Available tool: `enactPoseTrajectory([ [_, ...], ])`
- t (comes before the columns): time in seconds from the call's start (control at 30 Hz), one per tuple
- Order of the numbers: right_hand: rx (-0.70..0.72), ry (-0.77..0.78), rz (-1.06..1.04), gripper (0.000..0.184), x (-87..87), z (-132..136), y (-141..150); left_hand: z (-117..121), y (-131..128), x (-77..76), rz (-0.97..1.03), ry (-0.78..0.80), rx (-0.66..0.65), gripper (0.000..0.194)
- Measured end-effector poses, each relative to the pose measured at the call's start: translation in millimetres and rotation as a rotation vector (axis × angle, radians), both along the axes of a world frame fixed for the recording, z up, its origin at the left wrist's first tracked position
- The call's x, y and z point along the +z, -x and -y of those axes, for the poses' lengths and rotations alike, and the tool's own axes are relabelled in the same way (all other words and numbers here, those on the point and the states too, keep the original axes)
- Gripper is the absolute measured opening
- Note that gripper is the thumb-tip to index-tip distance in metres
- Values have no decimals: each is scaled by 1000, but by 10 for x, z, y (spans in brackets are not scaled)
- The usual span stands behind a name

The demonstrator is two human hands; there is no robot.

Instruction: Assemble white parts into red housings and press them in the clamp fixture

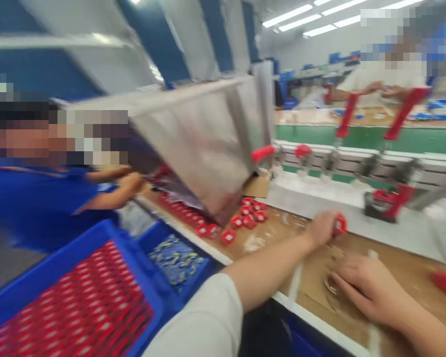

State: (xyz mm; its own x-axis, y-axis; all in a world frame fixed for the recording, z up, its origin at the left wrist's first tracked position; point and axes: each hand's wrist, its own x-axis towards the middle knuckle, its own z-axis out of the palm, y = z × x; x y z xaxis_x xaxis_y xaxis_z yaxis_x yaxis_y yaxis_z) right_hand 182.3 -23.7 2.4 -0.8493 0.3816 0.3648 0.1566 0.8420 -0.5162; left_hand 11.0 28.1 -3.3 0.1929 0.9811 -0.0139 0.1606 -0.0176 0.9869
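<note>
My left hand (pixel 322 229) is closed around a small red part with a white mark (pixel 341 225), just above the brown work surface. Nearer to me, my right hand (pixel 367 290) lies low over the surface, with thumb and fingers stretched and apart. A thin, clear ring-like piece (pixel 330 284) lies at its fingertips; blur hides whether they touch it. Several similar red parts (pixel 248 218) are scattered to the left of my left hand, beside clear small pieces (pixel 254 243).
Red-handled toggle clamps (pixel 381 198) line the bench's far side. A grey metal housing (pixel 204 144) stands over rows of red parts. At left are a blue crate (pixel 148 292) of red parts, a blue bin (pixel 204 270) of small pieces, and a co-worker in blue (pixel 40 203). Another person works opposite.
</note>
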Motion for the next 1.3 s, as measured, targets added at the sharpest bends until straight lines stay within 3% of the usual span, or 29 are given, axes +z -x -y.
enactPoseTrajectory([
  [0.1,43,91,135,43,53,-46,11,-32,4,-23,192,109,2,39],
  [0.3,-63,236,-21,51,-21,-110,-23,16,-28,-5,301,185,-49,36],
  [0.43,-58,307,-89,52,-26,-106,-48,15,-31,-3,259,136,-17,37],
  [0.5,-169,354,-226,55,-34,-125,-69,3,-31,-9,201,109,2,36],
  [0.6,-467,376,-472,55,-57,-182,-98,-5,-36,-27,100,121,-2,37],
  [0.67,-618,355,-542,53,-70,-225,-102,-3,-42,-39,48,118,-10,38],
  [0.73,-676,327,-543,51,-83,-260,-93,2,-50,-47,22,98,-11,37],
  [1.13,-628,332,-475,48,-146,-303,-79,-2,-57,-69,-25,63,-24,34],
  [1.3,-684,293,-459,48,-163,-314,-82,0,-57,-61,-7,78,-20,35],
])
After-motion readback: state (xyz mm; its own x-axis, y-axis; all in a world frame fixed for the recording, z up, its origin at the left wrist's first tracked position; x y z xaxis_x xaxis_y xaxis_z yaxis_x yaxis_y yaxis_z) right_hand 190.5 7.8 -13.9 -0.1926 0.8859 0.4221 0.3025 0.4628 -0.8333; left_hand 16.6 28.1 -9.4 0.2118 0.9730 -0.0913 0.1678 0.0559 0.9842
